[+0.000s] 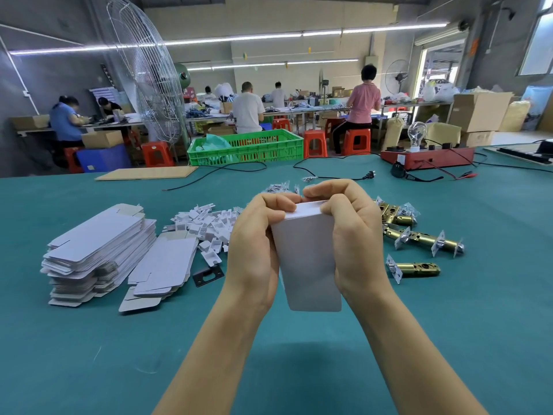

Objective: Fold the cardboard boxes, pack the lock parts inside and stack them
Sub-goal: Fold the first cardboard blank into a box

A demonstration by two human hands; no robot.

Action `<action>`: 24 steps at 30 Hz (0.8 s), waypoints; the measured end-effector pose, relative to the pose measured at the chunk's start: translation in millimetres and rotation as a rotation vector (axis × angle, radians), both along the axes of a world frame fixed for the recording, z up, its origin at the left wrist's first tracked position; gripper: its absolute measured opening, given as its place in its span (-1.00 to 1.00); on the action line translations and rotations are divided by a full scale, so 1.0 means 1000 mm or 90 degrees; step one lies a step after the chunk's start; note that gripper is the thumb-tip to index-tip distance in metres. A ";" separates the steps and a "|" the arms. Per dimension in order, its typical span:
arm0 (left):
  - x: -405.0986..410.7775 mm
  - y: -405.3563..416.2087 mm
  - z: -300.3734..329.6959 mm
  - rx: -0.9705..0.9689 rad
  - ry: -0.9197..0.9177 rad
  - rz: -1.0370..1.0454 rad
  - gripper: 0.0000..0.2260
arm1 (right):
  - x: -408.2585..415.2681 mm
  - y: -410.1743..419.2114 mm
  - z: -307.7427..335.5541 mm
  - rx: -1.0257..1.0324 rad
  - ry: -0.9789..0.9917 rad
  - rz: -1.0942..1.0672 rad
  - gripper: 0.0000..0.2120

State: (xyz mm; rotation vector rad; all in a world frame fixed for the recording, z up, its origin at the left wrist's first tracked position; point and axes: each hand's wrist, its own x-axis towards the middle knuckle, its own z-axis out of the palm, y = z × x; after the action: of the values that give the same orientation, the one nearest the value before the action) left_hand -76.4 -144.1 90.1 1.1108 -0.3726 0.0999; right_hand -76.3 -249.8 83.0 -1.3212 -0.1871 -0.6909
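Both hands are up off the green table point(89, 354), wrapped around one white box point(308, 265) held upright between them, right in the middle of the view. The left hand point(254, 244) grips the box's left side with fingers curled over the top edge; the right hand point(353, 235) clamps the right side, thumb and fingers bent down onto the top flap. It looks like the top end is being closed or tucked, though whether anything is inside the box cannot be told from here. As for progress, this looks early: no stack of finished boxes shows anywhere on the table. To the left sits a tall pile of flat box blanks point(98, 253), with a smaller pile point(161, 268) leaning beside it, all unfolded. Behind them lies a heap of small white plastic pieces point(206, 229), and a dark metal plate point(208, 275) lies near the blanks. To the right, several brass latch bolts point(419, 238) lie loose, with little bags of screws point(278, 187) beyond the hands. Plenty left: folding, filling, stacking.
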 end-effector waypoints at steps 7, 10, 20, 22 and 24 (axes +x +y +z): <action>-0.001 -0.001 0.000 -0.034 0.020 -0.023 -0.68 | -0.004 -0.001 0.003 -0.009 -0.008 -0.017 -0.77; 0.000 -0.001 -0.002 -0.055 0.022 -0.045 -0.70 | -0.006 -0.002 0.005 -0.022 -0.027 -0.032 -0.77; 0.002 0.005 -0.009 0.306 -0.020 -0.162 -0.68 | -0.002 -0.021 0.005 0.059 -0.036 -0.105 -0.76; 0.001 0.002 -0.011 0.301 -0.083 -0.125 -0.74 | -0.001 -0.023 0.004 0.071 -0.028 -0.110 -0.79; 0.001 -0.001 -0.011 0.344 -0.179 -0.036 -0.80 | 0.001 -0.023 0.005 0.063 0.004 -0.116 -0.91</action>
State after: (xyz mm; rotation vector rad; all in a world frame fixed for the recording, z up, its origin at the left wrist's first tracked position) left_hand -75.0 -145.5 79.1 1.6235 -0.7101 0.1092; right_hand -75.2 -273.1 88.3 -1.2550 -0.0264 -0.8390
